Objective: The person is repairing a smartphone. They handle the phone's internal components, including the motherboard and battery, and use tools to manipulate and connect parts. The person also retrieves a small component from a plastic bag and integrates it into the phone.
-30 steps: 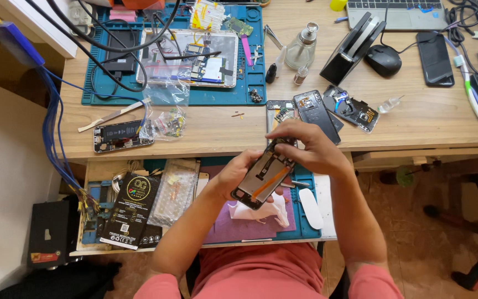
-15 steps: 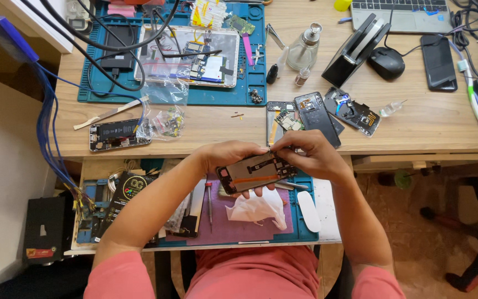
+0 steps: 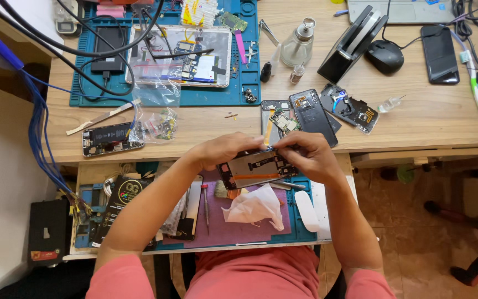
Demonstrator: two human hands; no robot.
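Both hands hold an opened phone body (image 3: 256, 168) level above the pull-out tray, its inner side with a metal plate facing up. My left hand (image 3: 222, 150) grips its left end and top edge. My right hand (image 3: 308, 156) grips the right end, fingertips pinching along the top edge. Just below the phone lie a crumpled white tissue (image 3: 255, 206) on a purple mat (image 3: 222, 227), a small brush (image 3: 222, 191) and a red-handled screwdriver (image 3: 205, 206).
On the wooden desk (image 3: 416, 127) behind the hands lie dismantled phone parts (image 3: 311, 113), a bare phone frame (image 3: 112, 138), a plastic bag of parts (image 3: 159, 113), a blue work mat (image 3: 164, 97) with an opened tablet, a glass dispenser bottle (image 3: 297, 47), a mouse (image 3: 384, 55) and cables.
The phone body has been turned from tilted upright to lying level between both hands, and my left arm has swung in from the left.
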